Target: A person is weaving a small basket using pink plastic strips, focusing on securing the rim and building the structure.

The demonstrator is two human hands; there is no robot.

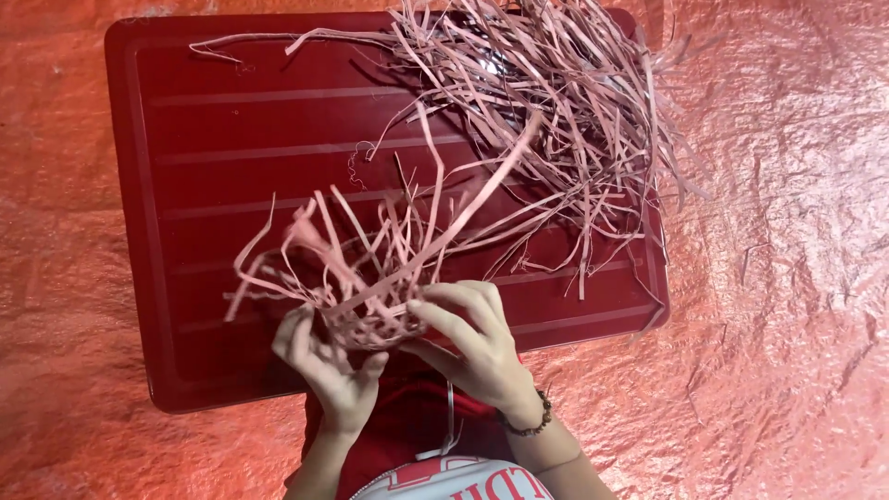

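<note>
Crinkled orange-red tarp (787, 306) on floor, dark red ribbed board (213, 185)

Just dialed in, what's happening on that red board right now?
A person is working thin pink strips into a small woven piece, held between both hands at the near edge of a red ribbed board. The left hand cups it from below; the right hand, with a bead bracelet on its wrist, pinches its side. Loose strip ends fan upward from it. A heap of spare strips lies at the board's far right corner.
</note>
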